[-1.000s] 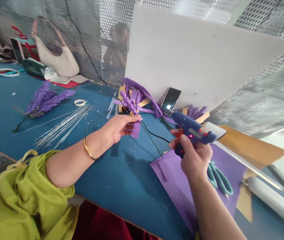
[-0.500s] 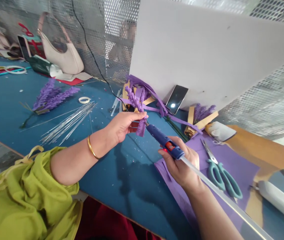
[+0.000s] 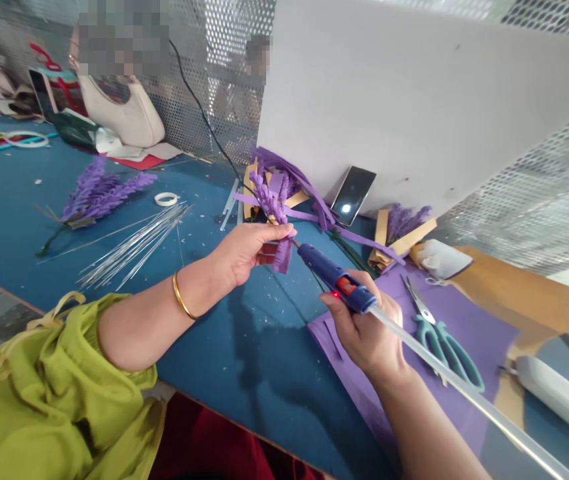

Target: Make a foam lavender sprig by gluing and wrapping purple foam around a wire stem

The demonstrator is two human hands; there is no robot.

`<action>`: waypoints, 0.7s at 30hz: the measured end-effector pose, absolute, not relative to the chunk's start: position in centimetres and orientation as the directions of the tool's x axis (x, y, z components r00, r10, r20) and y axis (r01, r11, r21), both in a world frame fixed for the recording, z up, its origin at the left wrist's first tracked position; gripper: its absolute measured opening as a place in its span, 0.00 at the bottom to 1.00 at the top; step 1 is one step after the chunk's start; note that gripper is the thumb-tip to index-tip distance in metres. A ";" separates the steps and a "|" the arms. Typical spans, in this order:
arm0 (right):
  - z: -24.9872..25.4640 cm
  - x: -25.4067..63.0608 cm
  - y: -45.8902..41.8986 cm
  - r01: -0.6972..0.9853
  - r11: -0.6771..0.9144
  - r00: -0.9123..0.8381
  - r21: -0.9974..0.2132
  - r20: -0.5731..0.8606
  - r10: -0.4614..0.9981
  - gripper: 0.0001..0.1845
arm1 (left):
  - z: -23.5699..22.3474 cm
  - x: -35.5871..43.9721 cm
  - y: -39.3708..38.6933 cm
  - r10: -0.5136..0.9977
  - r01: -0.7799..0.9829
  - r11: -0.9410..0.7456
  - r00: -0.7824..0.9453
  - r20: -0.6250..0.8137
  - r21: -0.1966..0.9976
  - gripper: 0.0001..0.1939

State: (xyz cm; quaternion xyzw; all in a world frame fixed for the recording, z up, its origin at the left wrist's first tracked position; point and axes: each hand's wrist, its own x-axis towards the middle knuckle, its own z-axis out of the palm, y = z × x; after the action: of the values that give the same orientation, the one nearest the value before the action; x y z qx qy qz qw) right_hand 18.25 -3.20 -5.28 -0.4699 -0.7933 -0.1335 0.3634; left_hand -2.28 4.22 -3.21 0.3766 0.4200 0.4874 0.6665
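Between the thumb and fingers of my left hand [image 3: 254, 252] is a purple artificial lavender stem [image 3: 270, 200], its fringed head pointing up. A loose end of purple strip [image 3: 282, 257] hangs below the thumb. My right hand [image 3: 371, 327] is wrapped round a blue hot glue gun [image 3: 331, 275] with a red light lit on it. A long translucent glue stick [image 3: 424, 353] runs out of its back end. The gun's metal nozzle sits very close to the strip at my left fingertips; whether it touches, I cannot tell.
Teal-handled scissors [image 3: 447, 347] lie on a purple sheet [image 3: 354, 387] at right. Thin wires [image 3: 139, 243], a tape roll [image 3: 166, 199] and finished lavender stems [image 3: 101, 193] lie left. A phone [image 3: 354, 197] leans on a white board [image 3: 414, 100]. A black cord [image 3: 197, 100] hangs behind.
The glue gun has drawn back slightly to the right, its nozzle a little farther from the strip. My left hand holds the stem in nearly the same place.
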 end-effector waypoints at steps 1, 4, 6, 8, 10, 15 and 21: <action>-5.2 18.2 -3.2 0.842 0.522 -0.291 -0.135 0.701 0.651 0.15 | -3.2 -2.3 4.2 0.966 -0.334 0.243 0.171 -0.195 0.911 0.12; -5.2 18.2 -3.3 0.841 0.524 -0.293 -0.137 0.699 0.653 0.15 | -3.1 -2.2 4.1 0.964 -0.338 0.256 0.166 -0.210 0.906 0.12; -5.1 18.1 -3.3 0.840 0.527 -0.297 -0.130 0.703 0.647 0.16 | -3.0 -2.2 4.1 0.963 -0.338 0.258 0.165 -0.213 0.905 0.11; -5.1 18.1 -3.3 0.840 0.529 -0.303 -0.120 0.704 0.642 0.16 | -3.0 -2.2 4.1 0.965 -0.335 0.251 0.167 -0.205 0.908 0.12; -5.1 18.1 -3.3 0.840 0.531 -0.310 -0.110 0.705 0.637 0.16 | -3.0 -2.3 4.1 0.966 -0.331 0.240 0.172 -0.192 0.912 0.12; -4.9 18.1 -3.5 0.844 0.530 -0.327 -0.081 0.705 0.629 0.17 | -3.1 -2.4 4.1 0.971 -0.328 0.217 0.169 -0.169 0.919 0.11; -4.8 18.0 -3.6 0.848 0.527 -0.336 -0.064 0.705 0.625 0.18 | -3.0 -2.5 4.2 0.974 -0.348 0.201 0.172 -0.149 0.916 0.10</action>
State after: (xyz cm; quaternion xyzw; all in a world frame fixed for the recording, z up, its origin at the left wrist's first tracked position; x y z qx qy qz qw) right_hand 17.97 -3.61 -4.79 -0.4594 -0.8014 -0.1597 0.3480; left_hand -2.49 4.23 -3.00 0.3865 0.4049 0.4999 0.6609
